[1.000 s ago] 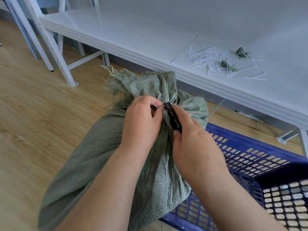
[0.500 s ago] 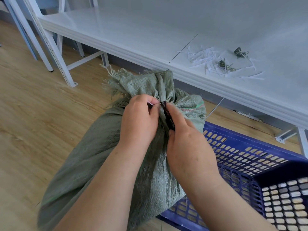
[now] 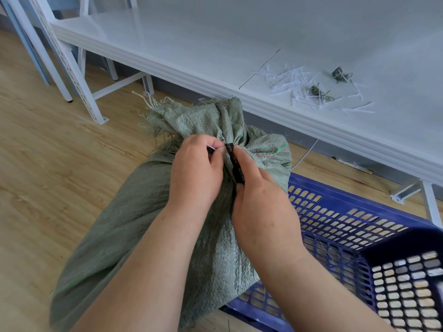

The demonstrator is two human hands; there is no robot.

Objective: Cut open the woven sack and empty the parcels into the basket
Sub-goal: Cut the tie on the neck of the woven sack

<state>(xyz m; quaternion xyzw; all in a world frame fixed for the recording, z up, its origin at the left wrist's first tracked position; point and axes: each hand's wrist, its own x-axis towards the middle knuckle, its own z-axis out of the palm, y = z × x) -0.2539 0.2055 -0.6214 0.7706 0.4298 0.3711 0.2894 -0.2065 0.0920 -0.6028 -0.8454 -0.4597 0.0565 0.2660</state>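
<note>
While left hand (image 3: pixel 196 173) pinches the tie at the soft, floppy woven sack (image 3: pixel 143 224) neck, right hand (image 3: pixel 259 197) grips a black cutter (image 3: pixel 236 164) beside it; sack looks bulky, grab below the neck.

Single head-worn view, looking forward and down, close above both hands (image 3: pixel 215 185), white shelf (image 3: pixel 311 44) beyond them

This looks like a parcel sorting or storeroom space, though little of the room shows. A long white metal bench (image 3: pixel 215 44) stands on slotted steel uprights (image 3: pixel 72 68) over wood-look flooring (image 3: pixel 48 176). Cut white ties (image 3: pixel 302 85) litter the bench, and a blue perforated plastic basket (image 3: pixel 359 226) sits on the floor.
</note>
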